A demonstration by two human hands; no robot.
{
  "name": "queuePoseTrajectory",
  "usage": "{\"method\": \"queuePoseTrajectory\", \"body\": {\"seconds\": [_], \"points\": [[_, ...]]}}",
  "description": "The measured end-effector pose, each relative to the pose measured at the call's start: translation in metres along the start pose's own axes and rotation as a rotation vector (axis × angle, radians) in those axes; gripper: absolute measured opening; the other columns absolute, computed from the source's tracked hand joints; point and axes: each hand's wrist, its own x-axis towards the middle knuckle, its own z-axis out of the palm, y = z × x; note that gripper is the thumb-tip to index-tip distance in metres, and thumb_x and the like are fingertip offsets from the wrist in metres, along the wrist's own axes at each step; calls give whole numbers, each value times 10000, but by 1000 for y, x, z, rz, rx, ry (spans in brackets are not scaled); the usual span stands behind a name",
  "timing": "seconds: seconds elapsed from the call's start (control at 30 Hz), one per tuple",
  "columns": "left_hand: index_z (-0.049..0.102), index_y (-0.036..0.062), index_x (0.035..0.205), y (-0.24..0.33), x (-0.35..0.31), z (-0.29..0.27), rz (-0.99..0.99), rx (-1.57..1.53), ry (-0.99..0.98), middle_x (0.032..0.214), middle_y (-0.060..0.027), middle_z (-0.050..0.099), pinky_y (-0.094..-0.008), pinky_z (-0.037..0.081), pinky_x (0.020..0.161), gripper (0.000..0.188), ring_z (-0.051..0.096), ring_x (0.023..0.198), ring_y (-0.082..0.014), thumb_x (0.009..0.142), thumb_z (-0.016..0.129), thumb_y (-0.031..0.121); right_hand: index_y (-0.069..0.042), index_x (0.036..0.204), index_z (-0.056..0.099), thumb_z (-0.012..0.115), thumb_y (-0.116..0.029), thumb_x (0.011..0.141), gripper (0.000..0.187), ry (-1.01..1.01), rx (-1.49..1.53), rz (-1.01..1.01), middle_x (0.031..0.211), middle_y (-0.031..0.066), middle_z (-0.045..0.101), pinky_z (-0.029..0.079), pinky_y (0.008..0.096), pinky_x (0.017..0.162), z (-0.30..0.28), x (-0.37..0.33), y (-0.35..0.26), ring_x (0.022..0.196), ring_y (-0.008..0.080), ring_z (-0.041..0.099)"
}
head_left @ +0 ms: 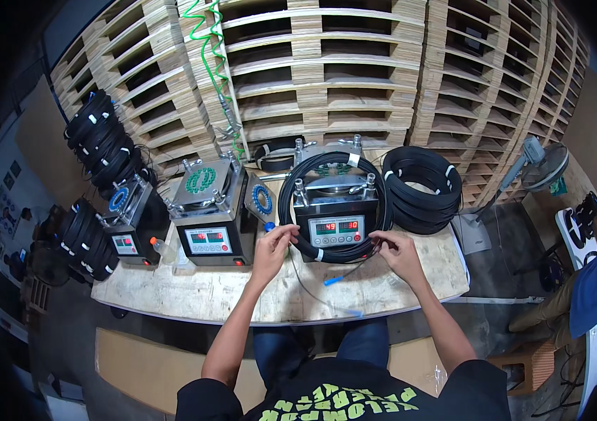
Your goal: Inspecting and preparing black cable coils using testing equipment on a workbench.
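Note:
A coil of thin black cable (337, 254), bound with white bands, is held upright between my hands, in front of a machine (333, 230) with a red digital display. My left hand (275, 251) pinches the coil's lower left edge, fingers closed. At its lower right edge, my right hand (397, 254) has thumb and fingertips together on the coil. From the coil's bottom a loose cable end hangs toward me, with a blue connector cap (333, 281) near it. Another blue tip (354, 313) lies close to the table's front edge. The machine's top plate shows partly through the ring.
Several black cable coils (421, 189) are stacked right of the machine. Two similar machines (211, 235) (130, 235) stand to the left, beside a small bottle with an orange cap (158, 244). More coils (102, 144) pile up far left. Wooden pallets (326, 70) rise behind the table (235, 295). A person (596, 281) is at right.

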Motion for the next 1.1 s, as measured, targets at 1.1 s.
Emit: {"method": "queuePoseTrajectory", "body": {"seconds": [1.1], "points": [[577, 14, 898, -51, 65, 3, -66, 126, 386, 745, 4, 559, -265, 427, 605, 288, 462, 686, -55, 1031, 555, 268, -64, 1319, 527, 628, -258, 978, 405, 279, -76, -49, 1034, 150, 693, 511, 332, 836, -14, 93, 63, 939, 198, 661]]}}
